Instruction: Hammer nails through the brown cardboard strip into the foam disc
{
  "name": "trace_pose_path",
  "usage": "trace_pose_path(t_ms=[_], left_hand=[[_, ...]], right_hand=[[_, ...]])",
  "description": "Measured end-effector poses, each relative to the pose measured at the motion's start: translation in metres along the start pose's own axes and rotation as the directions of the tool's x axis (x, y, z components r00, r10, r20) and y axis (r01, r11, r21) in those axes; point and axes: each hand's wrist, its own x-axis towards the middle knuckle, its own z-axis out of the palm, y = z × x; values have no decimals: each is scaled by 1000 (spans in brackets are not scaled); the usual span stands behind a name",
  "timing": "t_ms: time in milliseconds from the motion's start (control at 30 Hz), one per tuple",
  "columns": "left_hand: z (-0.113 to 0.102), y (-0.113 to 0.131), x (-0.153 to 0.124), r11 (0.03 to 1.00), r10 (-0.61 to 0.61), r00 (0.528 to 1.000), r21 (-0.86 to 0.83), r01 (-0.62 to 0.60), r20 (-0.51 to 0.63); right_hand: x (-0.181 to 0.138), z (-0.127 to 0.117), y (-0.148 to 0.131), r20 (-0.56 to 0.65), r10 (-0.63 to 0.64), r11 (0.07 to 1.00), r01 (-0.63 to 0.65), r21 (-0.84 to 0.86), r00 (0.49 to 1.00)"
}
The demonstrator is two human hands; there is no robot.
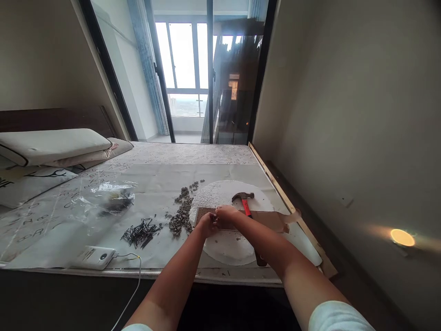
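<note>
Right now my left hand (pixel 207 224) and right hand (pixel 224 215) meet just below the centre of the frame, fingers bunched together; something small and dark seems to sit between them, but I can't tell what, or whether either is pinching it. Directly beneath lies the brown board (pixel 268 221), its middle covered by my hands and right forearm, across a white disc (pixel 218 193). That forearm also hides part of the hammer (pixel 245 204). Left of my hands are grey gravel (pixel 181 214) and piled nails (pixel 140 233). Both sleeves are cut off at the bottom edge.
</note>
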Motion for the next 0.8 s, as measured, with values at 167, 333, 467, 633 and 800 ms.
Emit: trace_pose_path(t_ms=[167,333,467,633,800], left_hand=[[0,0,1,1000,-18,1000,0,18,-22],[-1,-1,2,1000,9,1000,7,-9,-21],[-3,-1,3,1000,11,1000,4,-11,8],[-3,0,1,1000,-6,1000,7,6,9],[-3,-1,2,1000,-2,1000,-8,2,-12]], right_hand=[[1,2,-3,10,62,998,-62,0,998],[1,1,-4,-26,13,1000,-13,-10,1000],[-1,1,1,-70,-31,999,30,-10,997],[-1,4,1,-130,22,1000,-21,7,991],[0,8,-4,-125,78,997,-78,5,989]])
